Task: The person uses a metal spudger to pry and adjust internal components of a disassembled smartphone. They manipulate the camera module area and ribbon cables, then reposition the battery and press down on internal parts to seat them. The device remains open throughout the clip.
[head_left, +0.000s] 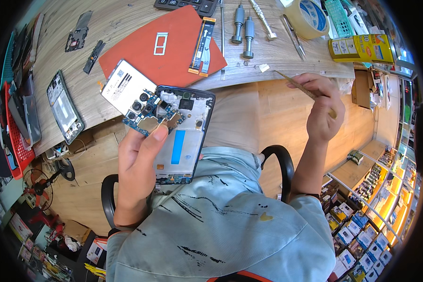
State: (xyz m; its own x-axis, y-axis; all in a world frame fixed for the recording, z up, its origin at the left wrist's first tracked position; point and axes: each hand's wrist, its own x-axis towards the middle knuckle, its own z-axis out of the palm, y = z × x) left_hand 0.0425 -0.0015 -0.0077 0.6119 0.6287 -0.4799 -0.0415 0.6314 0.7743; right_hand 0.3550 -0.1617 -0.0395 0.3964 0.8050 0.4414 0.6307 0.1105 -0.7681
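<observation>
My left hand [138, 157] is closed with its thumb pressed on a blue phone circuit board [141, 123] that carries several round camera modules. A white phone battery [126, 84] juts out past the board's far left side. Under and beside the board is an opened phone frame [192, 134] with a blue strip inside; the fingers beneath are mostly hidden. Off to the right, my right hand [324, 105] grips gold-coloured tweezers [301, 88]. Their thin tip points left, near a small white scrap [264, 68] at the table edge, apart from the phone parts.
An orange-red mat [138, 54] bears a flex cable [203, 47] and a small metal bracket [160, 43]. Screwdrivers [249, 37], silver tweezers [293, 37], a tape roll [308, 19] and a yellow can [360, 48] stand or lie right. Another phone frame [65, 107] lies left.
</observation>
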